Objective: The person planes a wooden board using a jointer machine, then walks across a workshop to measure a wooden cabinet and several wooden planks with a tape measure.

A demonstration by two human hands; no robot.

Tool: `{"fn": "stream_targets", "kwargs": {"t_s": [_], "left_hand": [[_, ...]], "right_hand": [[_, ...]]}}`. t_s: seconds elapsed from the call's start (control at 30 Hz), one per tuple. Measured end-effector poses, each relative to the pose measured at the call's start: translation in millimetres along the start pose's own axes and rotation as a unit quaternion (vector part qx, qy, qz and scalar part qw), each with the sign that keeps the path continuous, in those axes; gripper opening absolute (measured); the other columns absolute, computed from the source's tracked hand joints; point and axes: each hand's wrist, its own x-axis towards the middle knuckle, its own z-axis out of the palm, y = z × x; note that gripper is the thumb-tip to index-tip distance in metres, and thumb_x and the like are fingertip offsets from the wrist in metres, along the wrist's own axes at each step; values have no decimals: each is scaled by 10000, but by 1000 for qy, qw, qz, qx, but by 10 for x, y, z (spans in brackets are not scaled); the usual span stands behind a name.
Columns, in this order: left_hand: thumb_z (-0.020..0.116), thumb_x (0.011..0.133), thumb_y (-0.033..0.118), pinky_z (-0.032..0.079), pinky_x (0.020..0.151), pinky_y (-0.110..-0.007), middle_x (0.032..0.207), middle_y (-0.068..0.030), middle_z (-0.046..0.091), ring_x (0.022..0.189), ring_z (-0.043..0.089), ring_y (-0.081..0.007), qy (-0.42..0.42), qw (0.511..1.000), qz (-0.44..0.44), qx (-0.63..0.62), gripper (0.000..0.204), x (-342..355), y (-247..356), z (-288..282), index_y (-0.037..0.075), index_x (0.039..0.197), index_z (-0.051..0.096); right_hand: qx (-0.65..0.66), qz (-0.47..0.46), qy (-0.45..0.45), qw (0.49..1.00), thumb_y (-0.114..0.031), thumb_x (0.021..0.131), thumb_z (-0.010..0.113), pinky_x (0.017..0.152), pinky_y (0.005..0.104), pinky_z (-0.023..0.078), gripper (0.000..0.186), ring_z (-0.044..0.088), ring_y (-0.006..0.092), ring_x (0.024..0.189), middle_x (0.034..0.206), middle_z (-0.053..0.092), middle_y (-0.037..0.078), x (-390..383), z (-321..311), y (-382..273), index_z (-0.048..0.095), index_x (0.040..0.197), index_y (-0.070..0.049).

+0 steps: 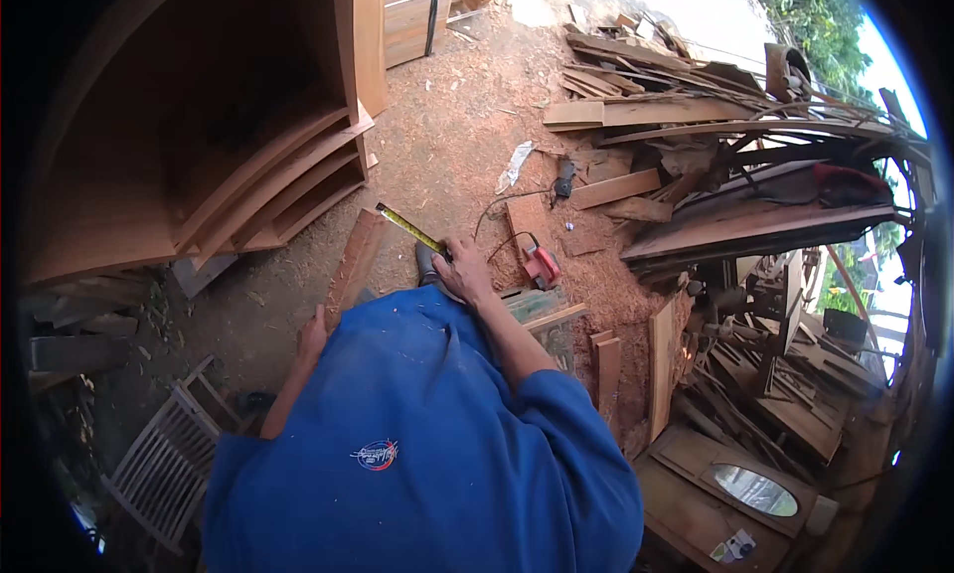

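Note:
My right hand (460, 267) is closed on a tape measure, whose yellow blade (407, 226) stretches up and left to the far end of a narrow wooden board (353, 262). My left hand (315, 331) grips that board along its lower left part, fingers partly hidden. A blue shirt (417, 404) fills the lower middle of the view and covers part of the board. Just right of my right hand lies a red power tool (541, 266) with a cord, among sawdust and wood pieces.
A wooden cabinet (159, 126) stands upper left; a slatted chair (164, 459) lower left. Heaped planks (646, 111) and scrap wood line the right side. A cabinet door (676, 503) with an oval mirror (753, 489) lies lower right. A dark device (563, 180) rests on the sawdust-strewn ground (447, 116).

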Motion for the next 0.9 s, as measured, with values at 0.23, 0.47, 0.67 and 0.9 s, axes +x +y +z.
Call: {"fn": "stream_targets", "kwargs": {"t_s": [0.23,0.47,0.67,0.9], "left_hand": [[697,831,300,472,756,-549,926,-286,643,888,617,-486,-62,997,35,-10,547,341,-484,74,76,1217,381],[721,800,319,482,771,-524,916,-276,653,887,628,-468,-85,996,-27,-12,634,630,-446,-158,79,1279,381],[710,806,352,486,780,-498,925,-262,656,895,637,-446,-65,992,35,106,669,640,175,-523,79,1315,372],[719,798,326,484,795,-492,973,-253,649,933,631,-441,-46,996,10,79,631,1003,524,-590,88,1272,377]], "right_hand": [[56,291,-9,955,-387,843,607,856,490,485,406,605,432,1007,1037,647,256,-873,238,1060,612,1092,-66],[24,454,-286,843,-410,845,551,940,472,466,480,597,403,1102,1164,629,248,-2085,511,1821,665,1116,-30],[95,444,-267,850,-401,843,542,974,444,456,498,577,401,1142,1179,615,259,-2041,721,2023,685,1052,28],[126,502,-181,836,-368,855,501,997,459,442,502,556,382,1192,1257,594,234,-1210,-155,2228,641,1185,-15]]}}
